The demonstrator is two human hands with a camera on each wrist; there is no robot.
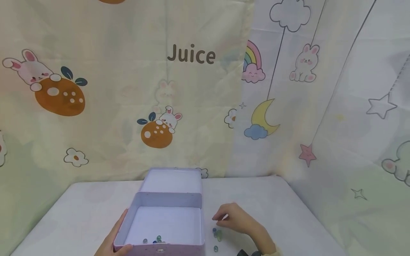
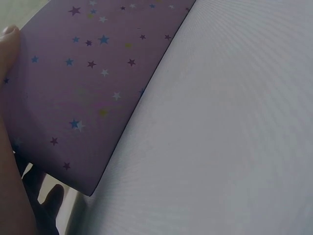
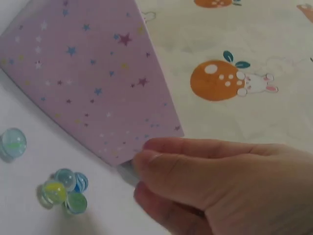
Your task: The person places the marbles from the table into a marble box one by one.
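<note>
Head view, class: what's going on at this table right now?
A person sits at a white table. Their left hand holds the side of an open purple star-print box, which has a few marbles inside. The right hand hovers beside it, fingers curled, above loose marbles on the table.

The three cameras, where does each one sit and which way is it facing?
Head: worn high, looking forward and down at the table, the open purple box, both hands and the curtain backdrop.
Left wrist: beside the box's starred wall, looking along the table; a fingertip of the left hand shows.
Right wrist: low behind the right hand, facing the box and marbles.
All three views share the box.
</note>
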